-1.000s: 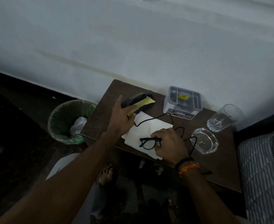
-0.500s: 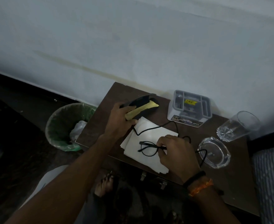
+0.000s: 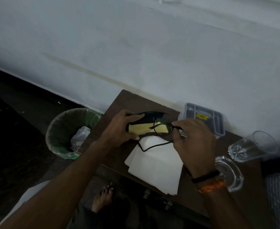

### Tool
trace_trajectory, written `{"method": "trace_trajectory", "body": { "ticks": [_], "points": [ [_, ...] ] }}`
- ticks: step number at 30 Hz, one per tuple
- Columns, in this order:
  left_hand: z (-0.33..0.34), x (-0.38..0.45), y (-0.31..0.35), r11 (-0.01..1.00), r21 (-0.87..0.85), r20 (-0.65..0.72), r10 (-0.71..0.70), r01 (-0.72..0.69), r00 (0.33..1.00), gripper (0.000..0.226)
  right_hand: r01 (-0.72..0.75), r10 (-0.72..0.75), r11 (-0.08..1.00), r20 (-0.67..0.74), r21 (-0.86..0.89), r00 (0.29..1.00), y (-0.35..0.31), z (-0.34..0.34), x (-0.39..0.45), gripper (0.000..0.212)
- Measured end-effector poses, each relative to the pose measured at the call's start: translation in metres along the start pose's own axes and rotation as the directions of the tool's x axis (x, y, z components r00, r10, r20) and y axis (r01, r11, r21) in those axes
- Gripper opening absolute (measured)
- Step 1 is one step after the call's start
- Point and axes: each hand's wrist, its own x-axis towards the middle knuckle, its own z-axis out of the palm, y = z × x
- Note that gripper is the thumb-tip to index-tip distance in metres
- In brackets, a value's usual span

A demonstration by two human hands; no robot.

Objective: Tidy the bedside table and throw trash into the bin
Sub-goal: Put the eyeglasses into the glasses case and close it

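Since half a second ago, both hands have risen from the bedside table (image 3: 112, 111). Before, my right hand (image 3: 193, 144) was pinching the glasses (image 3: 163, 128) flat on the white paper (image 3: 154, 164), and my left hand (image 3: 124, 128) was resting on the glasses case (image 3: 145, 124) at the back of the table. Now the case is lifted and held open, and the glasses are at its mouth.

My left hand grips the case, thumb under its near edge and fingers curled over the black lid, so the yellow lining faces me. My right hand pinches the glasses by the frame at their right side, between thumb and forefinger; the other fingers are bent. One lens is over the yellow lining; I cannot tell if it touches it.

A thin black cord (image 3: 150, 147) hangs from under the glasses and lies in a loop on the paper, which lies at the front of the table, below the case. Right of the case, at the wall, stands a grey tray (image 3: 218, 123) with compartments. Further right of the case lies a drinking glass (image 3: 251, 146) on its side, and in front of it a glass ashtray (image 3: 233, 172). Left of the table, on the floor, stands the bin (image 3: 60, 129) with a green bag and some pale trash inside.
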Motion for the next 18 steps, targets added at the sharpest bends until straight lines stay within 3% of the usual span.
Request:
{"method": "trace_trajectory", "body": {
  "ticks": [5, 11, 18],
  "points": [
    [-0.001, -0.001, -0.007, 0.999, 0.009, 0.058, 0.044, -0.044, 0.997, 0.103, 0.035, -0.028, 0.997, 0.101, -0.073, 0.994, 0.001, 0.031, 0.010, 0.018],
    [-0.015, 0.002, -0.006, 0.999, 0.000, 0.090, 0.050, -0.050, 0.995, 0.101, 0.034, -0.031, 0.999, 0.138, -0.017, 0.990, -0.010, 0.061, 0.019, 0.018],
    [-0.013, 0.007, -0.011, 0.997, 0.000, 0.114, 0.078, -0.079, 0.990, 0.104, 0.055, -0.031, 0.992, 0.212, -0.111, 0.977, -0.013, 0.094, 0.023, 0.018]
  ]
}}
